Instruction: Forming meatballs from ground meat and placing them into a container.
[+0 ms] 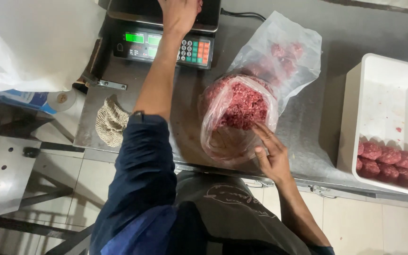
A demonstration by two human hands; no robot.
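Reaching forward, our left hand (179, 14) lies on the platform of the grey electronic weighing scale with green display and coloured keys (166, 45); the fingers are spread downward over something reddish at the top edge, but we cannot tell if they grip it. Our right hand (271, 153) is half open, the fingers (263, 132) pushed into the mouth of the clear thin plastic bag of red minced meat (239, 115), touching the meat and not closed around it.

This bag lies on the steel table (308, 127), just in front of the scale, its mouth toward us and near the table edge. We judge that the bag could slide or tip over this edge, because no hand holds its rim. The thin plastic may also tear under the fingers.

Beside it on the right stands a white rectangular plastic tub (383, 94) with round red meat portions (386, 163). A beige knitted cloth (110, 122) lies at the left. Wet fingers could smear the scale keys.
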